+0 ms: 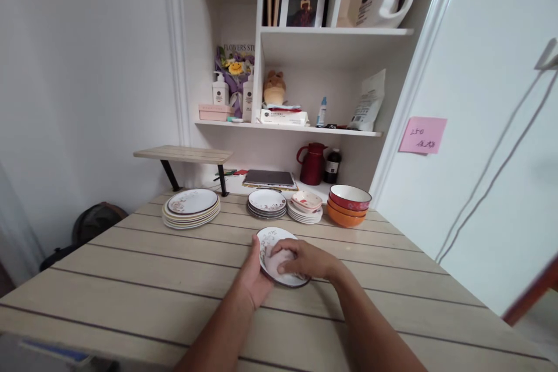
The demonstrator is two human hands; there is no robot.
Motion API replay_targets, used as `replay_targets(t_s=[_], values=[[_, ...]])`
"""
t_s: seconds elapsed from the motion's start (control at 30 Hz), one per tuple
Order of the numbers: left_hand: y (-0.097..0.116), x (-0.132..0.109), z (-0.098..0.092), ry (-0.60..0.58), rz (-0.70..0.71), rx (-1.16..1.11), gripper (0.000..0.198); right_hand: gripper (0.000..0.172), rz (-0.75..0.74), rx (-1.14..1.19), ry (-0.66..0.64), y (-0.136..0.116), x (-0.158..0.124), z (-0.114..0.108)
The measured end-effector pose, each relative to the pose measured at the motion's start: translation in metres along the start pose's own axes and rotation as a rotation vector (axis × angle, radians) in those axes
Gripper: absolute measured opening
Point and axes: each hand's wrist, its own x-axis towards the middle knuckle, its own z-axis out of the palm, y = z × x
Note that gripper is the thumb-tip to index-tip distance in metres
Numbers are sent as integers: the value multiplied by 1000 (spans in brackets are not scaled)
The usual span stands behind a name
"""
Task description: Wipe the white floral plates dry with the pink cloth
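Note:
A small white plate (271, 235) with a dark rim and a brownish floral print is tilted over the middle of the table. My left hand (255, 276) grips its left edge, thumb at the rim and fingers underneath. Bent fingers of my right hand (310, 259) press a pale, whitish cloth (279, 261) onto the plate's face. Part of the cloth is hidden under those fingers. Just beyond lie a stack of dark-rimmed plates (267, 202) and a stack of small white plates (305, 217) topped by small pinkish dishes (307, 201).
Larger plates (192, 218) are stacked at the left of the slatted table (174, 267). Red and orange bowls (347, 209) stand nested at the right. Behind them are a red jug (312, 165), a dark bottle (332, 167), a laptop (269, 178) and a small raised shelf (183, 154).

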Motion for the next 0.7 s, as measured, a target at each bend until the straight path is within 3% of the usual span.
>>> replay_targets(t_s=[0.1,0.2,0.3,0.53,0.7], values=[[0,2,0,6,-4,-13,66,34,-64,-96,171,0,14,14],[-1,4,0,77,46,-32,57,34,94,-266,338,5,24,20],[-1,4,1,122,69,-44,54,35,223,-360,391,9,24,17],[-1,0,3,156,8,36,65,31,318,-408,267,10,3,-5],[-1,1,0,185,-11,82,66,28,197,-172,36,10,-14,-17]])
